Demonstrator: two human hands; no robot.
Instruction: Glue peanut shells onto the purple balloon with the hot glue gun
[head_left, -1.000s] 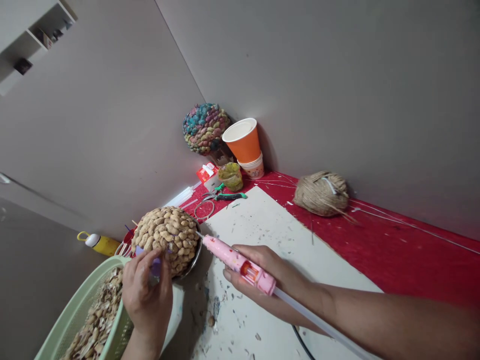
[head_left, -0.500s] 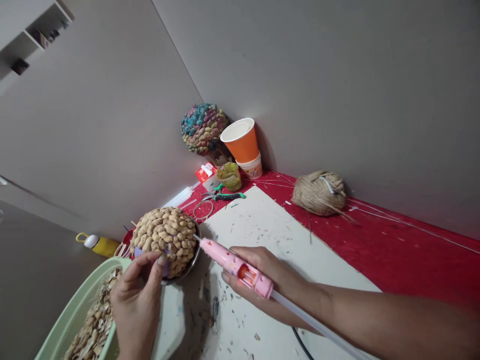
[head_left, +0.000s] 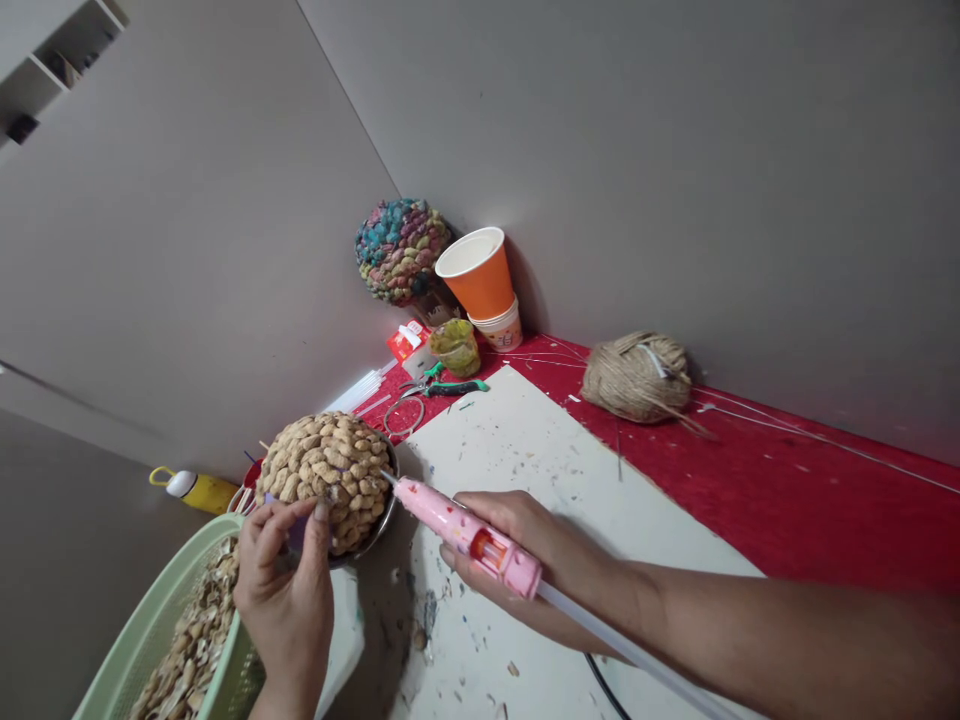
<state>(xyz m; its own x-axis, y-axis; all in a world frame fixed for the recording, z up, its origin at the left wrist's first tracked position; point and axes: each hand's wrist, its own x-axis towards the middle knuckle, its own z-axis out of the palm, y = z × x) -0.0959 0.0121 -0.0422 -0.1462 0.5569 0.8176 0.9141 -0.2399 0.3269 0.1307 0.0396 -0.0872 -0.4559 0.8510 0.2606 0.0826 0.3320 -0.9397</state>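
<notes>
A dome covered in rows of peanut shells (head_left: 322,455) sits in a metal bowl (head_left: 388,515), with a patch of purple showing low on its near left side. Against that side, my left hand (head_left: 289,560) has thumb and forefinger pinched together; whatever lies between the fingertips is too hidden to name. My right hand (head_left: 517,540) is wrapped round a pink glue gun (head_left: 465,530). Its metal nozzle points at the dome's right side, and a long translucent glue stick (head_left: 600,630) runs out of its back end.
A green basket (head_left: 161,590) of peanut shells stands at lower left. Behind are a colourful shell-covered ball (head_left: 401,250), orange cup (head_left: 480,280), green-handled pliers (head_left: 454,387) and twine ball (head_left: 637,378). Scraps dot the white board (head_left: 540,460) on the red table (head_left: 810,510).
My left hand has shifted slightly right, its fingers more upright against the dome. The glue gun stays close to the dome's right side. The whole view has moved a little.
</notes>
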